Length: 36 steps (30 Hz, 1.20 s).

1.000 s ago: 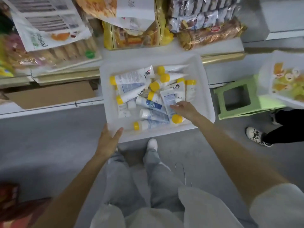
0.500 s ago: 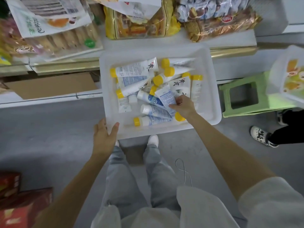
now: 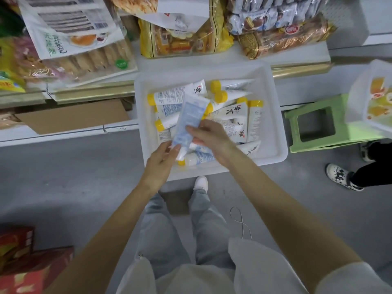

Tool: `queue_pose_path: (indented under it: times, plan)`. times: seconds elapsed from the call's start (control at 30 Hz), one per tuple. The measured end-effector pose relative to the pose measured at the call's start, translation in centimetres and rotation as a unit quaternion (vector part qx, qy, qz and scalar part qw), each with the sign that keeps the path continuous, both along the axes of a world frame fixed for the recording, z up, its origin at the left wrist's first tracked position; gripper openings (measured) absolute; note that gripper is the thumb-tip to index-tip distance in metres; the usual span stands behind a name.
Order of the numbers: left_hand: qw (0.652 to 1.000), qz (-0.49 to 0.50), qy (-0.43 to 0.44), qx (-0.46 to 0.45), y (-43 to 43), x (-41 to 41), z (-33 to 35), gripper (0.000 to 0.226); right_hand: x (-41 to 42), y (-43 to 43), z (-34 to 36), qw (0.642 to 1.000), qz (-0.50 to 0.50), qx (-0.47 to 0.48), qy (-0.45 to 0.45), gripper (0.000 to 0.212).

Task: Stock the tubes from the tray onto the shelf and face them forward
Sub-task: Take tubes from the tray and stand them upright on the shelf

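Early in the job, judging by the pile. Holding one pale blue tube [image 3: 191, 119] lifted clear above the white tray [image 3: 275, 145] in the middle of the frame, crimped end pointing up toward the shelf, white cap down toward the bottom of the frame. Gripping its lower half with the right hand [image 3: 214, 141], fingers wrapped across the front. Pinching the cap end with the left hand [image 3: 161, 166], fingers curled in against it (thumb hard to make out from here). Probably checking for the printed face before placing.

Leaves nearly everything to do. Leaves a heap of yellow-capped tubes [image 3: 239, 115] jumbled in the tray, crossing one another, caps pointing every way. Shows no tubes at all on the shelf [image 3: 307, 55] along the top of the frame, only snack bags [image 3: 182, 39] crowding it, plus a bare white strip toward the upper right, just beyond the tray's far rim. Cannot tell which spot is meant for the tubes. Counts as none stocked and none faced forward yet.
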State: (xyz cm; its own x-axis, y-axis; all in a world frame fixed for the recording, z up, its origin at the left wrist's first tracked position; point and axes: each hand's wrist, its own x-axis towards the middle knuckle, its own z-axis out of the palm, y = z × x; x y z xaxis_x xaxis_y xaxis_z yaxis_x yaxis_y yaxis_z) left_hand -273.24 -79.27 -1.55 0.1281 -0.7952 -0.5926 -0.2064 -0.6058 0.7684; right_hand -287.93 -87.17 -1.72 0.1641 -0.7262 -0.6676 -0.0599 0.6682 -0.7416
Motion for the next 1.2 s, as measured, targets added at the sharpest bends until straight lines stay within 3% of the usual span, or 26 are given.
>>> queue_pose_path:
  times: [0.1, 0.2, 0.33, 0.43, 0.57, 0.73, 0.87, 0.93, 1.03, 1.1, 1.2]
  plan:
    - [1.000, 0.020, 0.001, 0.013, 0.5, 0.6, -0.1, 0.028, 2.3, 2.2, -0.4, 1.000, -0.006, 0.022, -0.011, 0.009]
    - [0.997, 0.063, 0.029, 0.036, 1.6, 1.9, -0.5, 0.022, 3.1, 3.9, -1.1, 0.983, -0.116, 0.102, -0.101, 0.006]
    - [0.985, 0.153, 0.058, 0.054, 2.1, 3.4, -0.1, 0.022, 3.5, 6.1, -2.6, 0.899, -0.331, 0.239, -0.158, 0.032]
    - [0.972, 0.218, 0.078, 0.048, 1.4, 4.0, 0.3, 0.018, 3.8, 6.0, -3.7, 0.879, -0.374, 0.262, -0.136, 0.043]
    - [0.969, 0.228, 0.081, 0.054, -0.6, 5.0, 0.0, 0.022, 4.8, 4.6, -4.8, 0.870, -0.388, 0.295, -0.075, 0.050]
    - [0.984, 0.147, 0.083, 0.065, -4.2, 7.4, -0.2, 0.019, 6.5, 2.5, -5.6, 0.854, -0.429, 0.292, -0.039, 0.036]
    - [0.995, 0.054, 0.057, 0.064, -7.5, 10.0, 0.3, 0.017, 8.0, 2.3, -4.9, 0.878, -0.415, 0.239, 0.023, 0.061]
    - [0.998, 0.015, 0.043, 0.053, -9.2, 11.2, 0.4, 0.014, 8.7, 2.7, -5.6, 0.850, -0.469, 0.234, 0.053, 0.061]
    - [0.998, -0.029, 0.028, 0.052, -11.3, 12.4, 0.5, 0.018, 10.2, 2.4, -5.3, 0.862, -0.423, 0.238, 0.146, 0.058]
    - [0.997, -0.050, 0.028, 0.053, -12.1, 12.7, 0.6, 0.021, 10.5, 1.5, -5.0, 0.836, -0.479, 0.232, 0.131, 0.044]
    - [0.994, -0.090, 0.029, 0.048, -12.9, 12.8, 0.6, 0.023, 10.1, 1.3, -3.9, 0.744, -0.609, 0.272, 0.048, 0.032]
